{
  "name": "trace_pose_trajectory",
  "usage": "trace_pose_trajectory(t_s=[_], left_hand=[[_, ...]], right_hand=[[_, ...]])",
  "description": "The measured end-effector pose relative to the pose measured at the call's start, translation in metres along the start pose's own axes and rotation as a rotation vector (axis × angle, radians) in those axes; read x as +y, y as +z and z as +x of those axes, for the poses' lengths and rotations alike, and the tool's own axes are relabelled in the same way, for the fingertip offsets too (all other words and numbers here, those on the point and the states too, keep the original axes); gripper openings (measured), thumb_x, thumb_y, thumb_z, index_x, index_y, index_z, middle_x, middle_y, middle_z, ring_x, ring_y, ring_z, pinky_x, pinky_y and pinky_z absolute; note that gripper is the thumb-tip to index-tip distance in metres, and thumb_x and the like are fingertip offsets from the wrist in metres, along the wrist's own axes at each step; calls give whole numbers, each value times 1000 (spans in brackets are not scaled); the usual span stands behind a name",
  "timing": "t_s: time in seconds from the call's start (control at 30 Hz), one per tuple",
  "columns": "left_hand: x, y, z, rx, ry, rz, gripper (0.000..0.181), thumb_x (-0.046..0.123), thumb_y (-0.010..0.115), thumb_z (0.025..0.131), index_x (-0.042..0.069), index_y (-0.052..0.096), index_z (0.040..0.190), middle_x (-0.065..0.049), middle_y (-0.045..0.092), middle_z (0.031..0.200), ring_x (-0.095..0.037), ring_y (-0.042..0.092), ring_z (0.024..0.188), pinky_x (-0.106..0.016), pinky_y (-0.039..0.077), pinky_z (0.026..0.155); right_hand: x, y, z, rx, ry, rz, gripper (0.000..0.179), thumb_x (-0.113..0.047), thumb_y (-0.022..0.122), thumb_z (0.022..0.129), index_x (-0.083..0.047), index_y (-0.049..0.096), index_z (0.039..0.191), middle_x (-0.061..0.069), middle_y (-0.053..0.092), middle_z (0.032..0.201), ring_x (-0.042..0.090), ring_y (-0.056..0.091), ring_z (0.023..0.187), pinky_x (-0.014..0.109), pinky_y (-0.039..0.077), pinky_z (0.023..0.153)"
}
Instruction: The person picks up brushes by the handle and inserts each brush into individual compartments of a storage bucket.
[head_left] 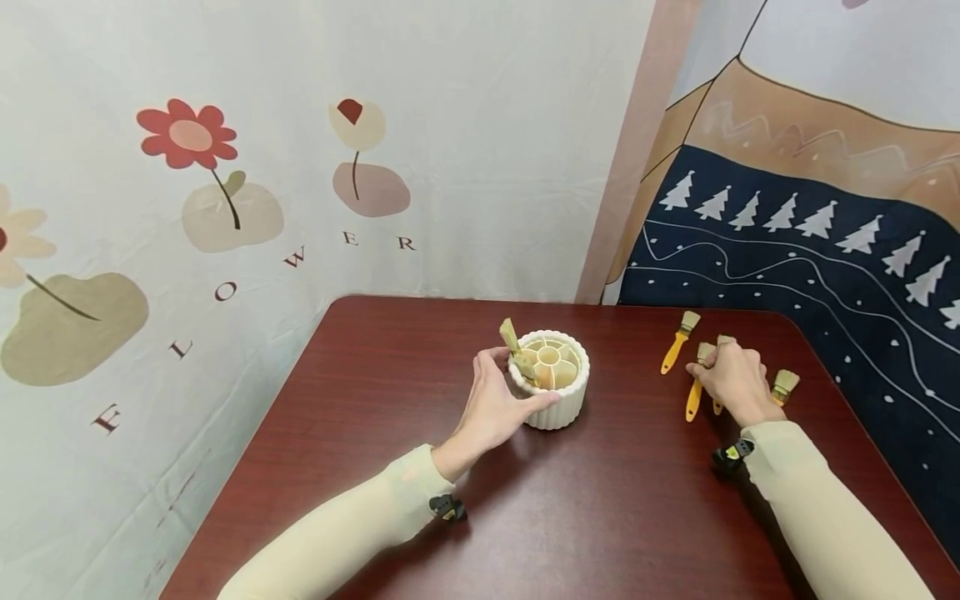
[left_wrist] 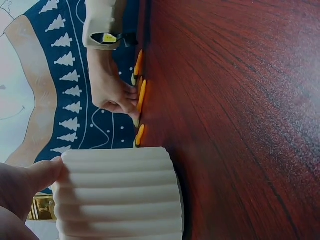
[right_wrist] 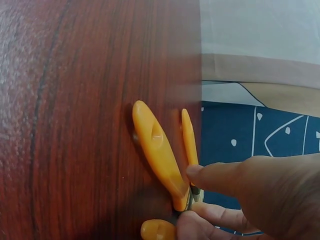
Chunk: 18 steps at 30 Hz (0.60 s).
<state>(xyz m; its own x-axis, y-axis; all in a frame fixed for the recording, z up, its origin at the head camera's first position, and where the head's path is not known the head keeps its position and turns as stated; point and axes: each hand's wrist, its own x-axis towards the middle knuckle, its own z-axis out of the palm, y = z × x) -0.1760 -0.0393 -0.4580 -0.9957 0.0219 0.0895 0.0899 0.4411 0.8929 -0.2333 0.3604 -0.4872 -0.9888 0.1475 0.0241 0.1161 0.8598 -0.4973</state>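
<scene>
Paintbrushes (head_left: 692, 402) and a round white holder (head_left: 555, 412) on a reddish-brown table (head_left: 592, 517); clock directions are centred on the holder in the head view, with 12 o'clock pointing away from the person. Nearest, two pale sleeves (head_left: 352, 525) enter from about 8 and 4 o'clock, each bearing a small black wrist camera (head_left: 447, 507) at the cuff. The left hand (head_left: 493, 406), at 8 o'clock, is clamped on the holder: the thumb lies along the near wall at 6 o'clock, and the fingers curve about the rim toward 10. The right hand (head_left: 733, 382), at 3 o'clock and well apart from the holder, bends its fingers down at the necks of two loose yellow-handled brushes; whether they pinch one cannot be told. These two lie side by side, handles toward the person, the second largely hidden by the hand. A third shows beyond the wrist, also at 3 o'clock and partly covered. Inside the holder, dividers radiate from a central ring, and two further brushes stand bristles up at its 9 to 10 o'clock side. The farthest loose brush lies between 2 and 3 o'clock. Behind, a pale wall hanging (head_left: 480, 250) carries flowers near 10 o'clock; a navy panel (head_left: 795, 242) with pale trees fills 2 o'clock.
</scene>
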Motion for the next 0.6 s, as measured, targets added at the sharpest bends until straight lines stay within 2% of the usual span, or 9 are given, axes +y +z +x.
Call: trace_pose_trajectory(t_s=[0.07,0.2,0.33,0.43,0.6], left_hand=[[0,-1,0,-6,-1,-1,105,40,108,81,3,47,157,-18,55,151,-33,64,142,-49,54,125],[0,-3,1,-20,-2,-1,105,41,107,82,4,47,159,-19,55,153,-33,63,143,-50,54,124],[0,-6,1,-32,7,12,103,42,106,83,4,48,160,-19,55,155,-33,64,144,-50,54,124],[-1,-8,2,-40,18,24,102,42,105,84,5,50,160,-19,56,155,-33,64,143,-50,55,122],[-3,-12,3,-59,30,32,99,42,105,84,6,53,160,-18,59,152,-33,66,138,-49,56,117]], right_hand=[[1,1,0,3,-8,4,40,-22,83,109,-6,72,74,27,60,114,28,62,58,36,50,50],[1,4,0,9,-23,15,47,-20,81,110,-9,63,68,26,57,108,25,61,49,35,49,46],[0,6,1,35,-40,18,47,-20,81,109,-10,62,67,24,57,105,25,59,47,35,49,45],[0,7,2,53,-38,21,40,-21,80,110,-5,71,74,26,60,106,26,60,47,37,50,45],[-1,7,3,61,-12,26,28,-20,78,111,4,79,97,26,68,99,27,62,50,39,53,45]])
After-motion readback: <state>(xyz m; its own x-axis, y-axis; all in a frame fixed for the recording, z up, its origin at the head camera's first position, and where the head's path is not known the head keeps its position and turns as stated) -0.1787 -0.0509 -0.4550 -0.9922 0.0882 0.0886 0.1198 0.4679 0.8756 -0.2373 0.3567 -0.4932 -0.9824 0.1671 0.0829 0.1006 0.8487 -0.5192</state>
